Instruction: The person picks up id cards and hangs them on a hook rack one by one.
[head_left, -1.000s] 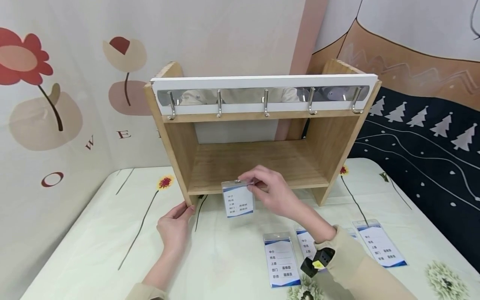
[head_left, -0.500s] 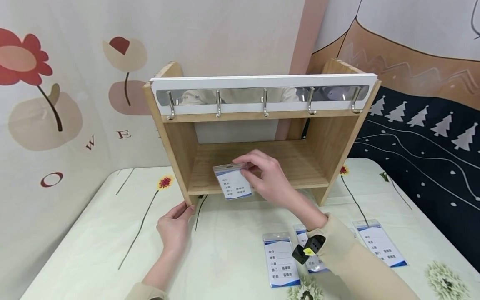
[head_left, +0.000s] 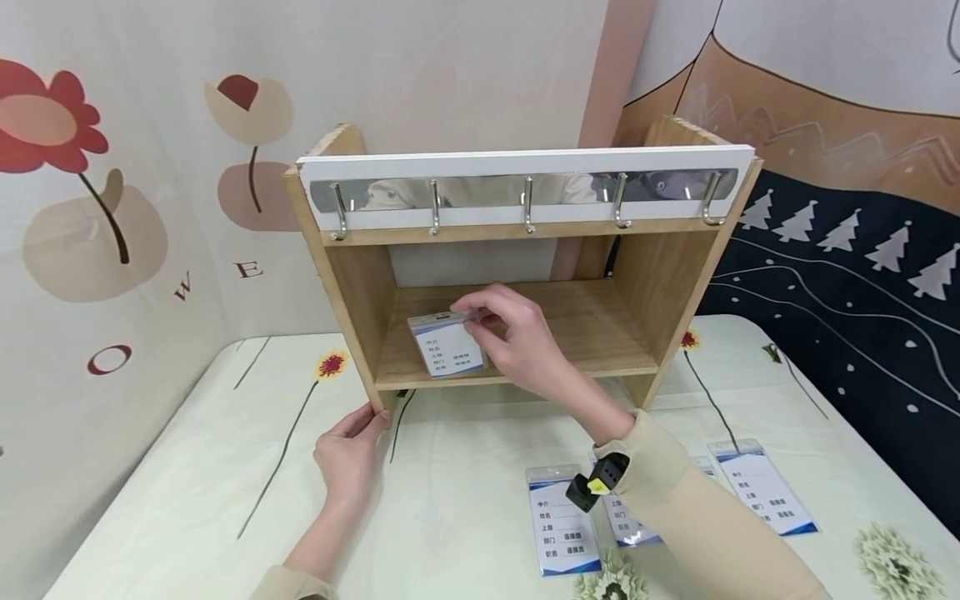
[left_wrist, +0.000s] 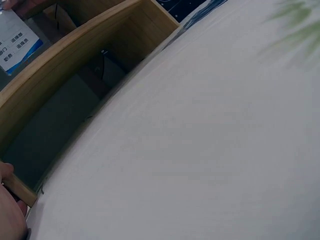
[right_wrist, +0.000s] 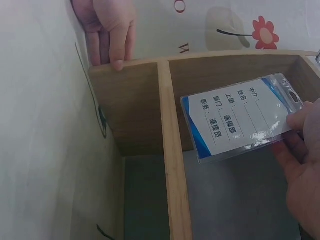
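Note:
My right hand [head_left: 513, 337] pinches a clear-sleeved badge holder [head_left: 448, 347] by its slotted top end, in front of the lower shelf of a wooden rack [head_left: 517, 308]. In the right wrist view the badge [right_wrist: 235, 117] shows a white card with blue corners and printed lines. My left hand [head_left: 351, 454] grips the bottom front corner of the rack's left side panel, thumb in front. Above, a white rail carries a metal strip with several hooks [head_left: 528, 204], and nothing hangs from them.
Several more badges lie on the pale flowered cloth: one badge [head_left: 562, 521] at front centre, one partly under the right sleeve, another badge [head_left: 763, 487] at right. Patterned curtains [head_left: 480, 75] stand behind the rack.
My right hand has moved up and to the left with the badge, from below the shelf edge to in front of the shelf. My left hand has stayed on the rack corner.

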